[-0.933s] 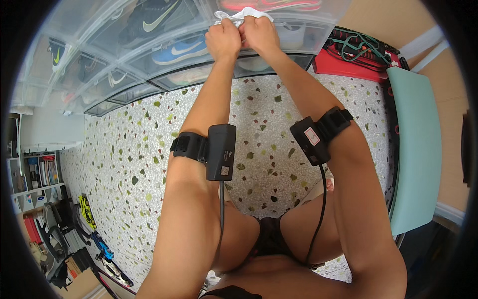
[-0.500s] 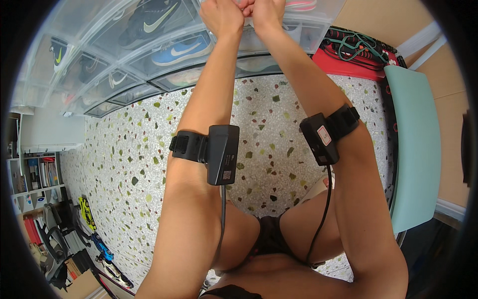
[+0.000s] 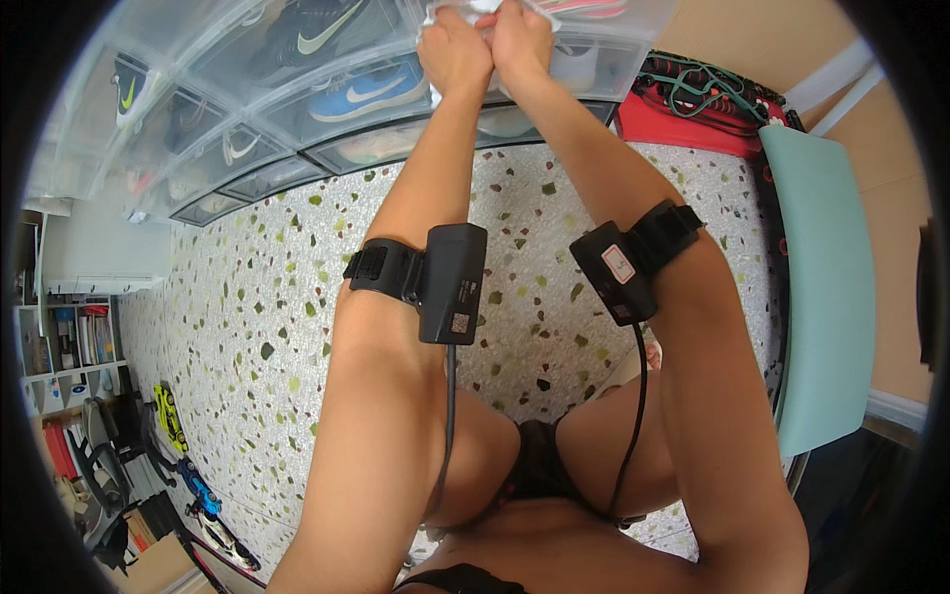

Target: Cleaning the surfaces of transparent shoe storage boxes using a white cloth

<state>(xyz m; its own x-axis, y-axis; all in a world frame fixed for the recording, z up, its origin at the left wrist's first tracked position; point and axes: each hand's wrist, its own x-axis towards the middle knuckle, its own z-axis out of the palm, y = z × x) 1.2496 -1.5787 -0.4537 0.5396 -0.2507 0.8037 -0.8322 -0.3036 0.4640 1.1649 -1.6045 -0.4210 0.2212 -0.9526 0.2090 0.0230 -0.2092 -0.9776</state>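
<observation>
At the top of the head view, my left hand and my right hand are close together, their fingers curled inward and nearly touching. Both grip a white, crumpled, cloth-like thing, cut off by the upper edge of the picture; its exact kind cannot be made out. They are in front of stacked clear plastic shoe boxes. Left of my left hand, a blue sneaker shows through one box front, with a dark sneaker above it. Pink-striped footwear shows right of my right hand.
Speckled terrazzo floor lies below my forearms. To the right stand a red box with green cords and a pale green padded bench. Bookshelves and toy cars are at the left. Black cabled devices are strapped to my forearms.
The white thing now shows around my fingers, where it was not visible before. Both hands have come slightly down, and my left hand a little to the right.
</observation>
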